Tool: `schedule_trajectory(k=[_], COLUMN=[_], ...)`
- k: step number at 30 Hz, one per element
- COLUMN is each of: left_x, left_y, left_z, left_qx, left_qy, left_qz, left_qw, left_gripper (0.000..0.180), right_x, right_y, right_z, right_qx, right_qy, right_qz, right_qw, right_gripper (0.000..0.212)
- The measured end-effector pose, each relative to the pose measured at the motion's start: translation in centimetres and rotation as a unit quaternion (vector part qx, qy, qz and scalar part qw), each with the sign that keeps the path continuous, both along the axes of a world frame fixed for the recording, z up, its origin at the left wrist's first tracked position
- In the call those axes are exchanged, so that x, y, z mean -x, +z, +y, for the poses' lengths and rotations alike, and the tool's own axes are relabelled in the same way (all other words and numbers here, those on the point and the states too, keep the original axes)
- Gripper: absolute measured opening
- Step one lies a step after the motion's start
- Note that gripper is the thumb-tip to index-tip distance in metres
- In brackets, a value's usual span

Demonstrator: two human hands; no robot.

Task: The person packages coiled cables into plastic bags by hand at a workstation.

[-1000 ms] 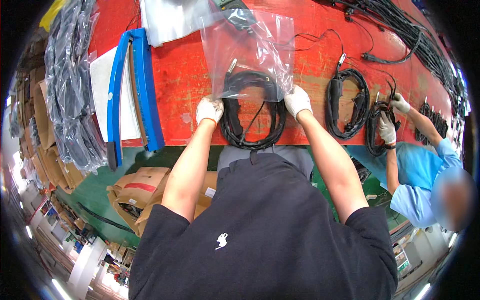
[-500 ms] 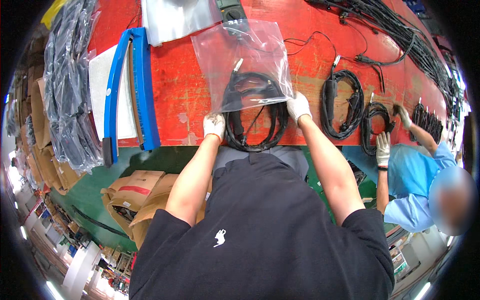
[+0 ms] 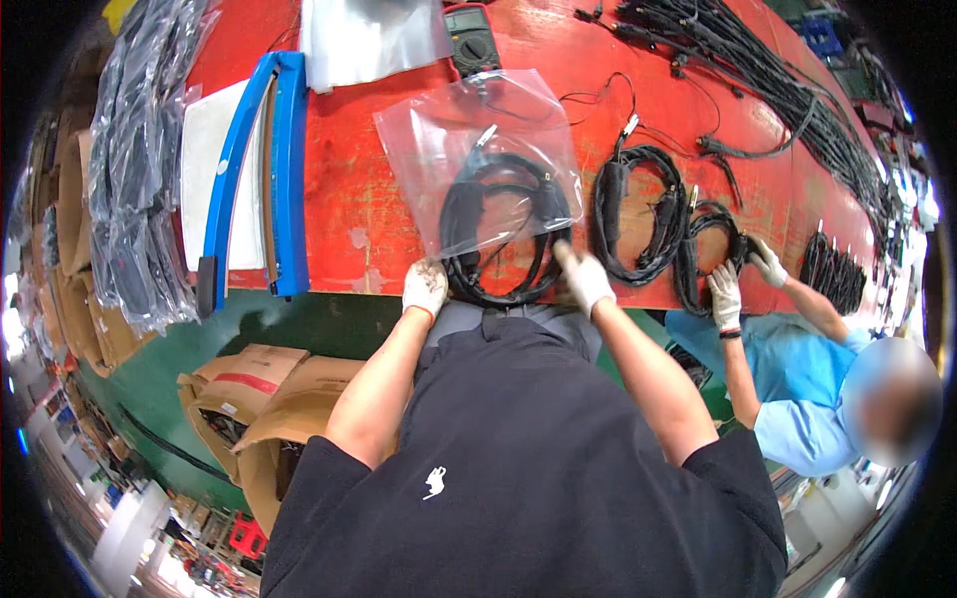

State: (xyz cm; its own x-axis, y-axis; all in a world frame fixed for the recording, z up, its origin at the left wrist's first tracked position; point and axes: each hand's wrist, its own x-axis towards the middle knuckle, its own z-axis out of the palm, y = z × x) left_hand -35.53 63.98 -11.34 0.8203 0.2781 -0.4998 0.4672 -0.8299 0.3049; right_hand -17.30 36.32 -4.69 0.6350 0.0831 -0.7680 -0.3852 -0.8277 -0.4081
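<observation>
A coiled black cable (image 3: 461,211) lies on the red table in front of me, with a pale metal tip at its upper end. The clear plastic bag (image 3: 414,149) covers the coil's upper part, while the lower loop sticks out at the near side. My left hand (image 3: 426,286), in a white glove, is closed on the bag's lower left corner beside the coil. My right hand (image 3: 588,279), also gloved, grips the coil's right side just below the bag's edge; its fingertips are somewhat blurred.
More coiled cables (image 3: 608,214) lie to the right, where a co-worker's gloved hands (image 3: 726,291) touch one. A blue-framed tool (image 3: 289,179), a stack of clear bags (image 3: 374,40) and a multimeter (image 3: 473,42) surround the work. Cardboard boxes (image 3: 269,384) stand below the table edge.
My right hand has left the bag's right corner and come down to the coil's side. My left hand stays at the bag. The co-worker's hands have closed in on their coil.
</observation>
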Motion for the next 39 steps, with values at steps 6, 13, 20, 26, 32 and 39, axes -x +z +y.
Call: schedule_trajectory(k=[6,13,20,26,32,39], left_x=[0.3,-0.2,1.5,1.2,2.6,8.0], left_y=[2.3,8.1,6.4,6.2,3.3,1.6], left_z=[-1.5,-4.4,-10.7,-6.9,-6.5,-0.6], left_qx=[0.053,0.025,0.137,0.544,0.197,-0.01], left_qy=[0.133,0.133,0.157,0.646,0.419,0.256], left_qz=[-0.045,-0.027,-0.053,-0.139,-0.097,-0.14], left_qw=[0.989,0.991,0.977,0.517,0.881,0.956], left_gripper=[0.025,0.028,0.038,0.023,0.029,0.028], right_x=[3.6,4.4,6.0,2.8,-3.9,-9.1], right_y=[1.4,0.7,1.4,4.0,0.5,5.2], right_z=[3.4,5.3,11.8,7.6,5.1,8.1], right_qx=[-0.133,-0.179,-0.236,-0.097,-0.02,-0.084], right_qy=[-0.226,-0.359,-0.482,-0.012,0.198,0.355], right_qz=[0.12,0.117,0.187,-0.136,-0.242,-0.262], right_qw=[0.958,0.908,0.823,0.986,0.95,0.894], right_gripper=[0.028,0.025,0.035,0.063,0.061,0.039])
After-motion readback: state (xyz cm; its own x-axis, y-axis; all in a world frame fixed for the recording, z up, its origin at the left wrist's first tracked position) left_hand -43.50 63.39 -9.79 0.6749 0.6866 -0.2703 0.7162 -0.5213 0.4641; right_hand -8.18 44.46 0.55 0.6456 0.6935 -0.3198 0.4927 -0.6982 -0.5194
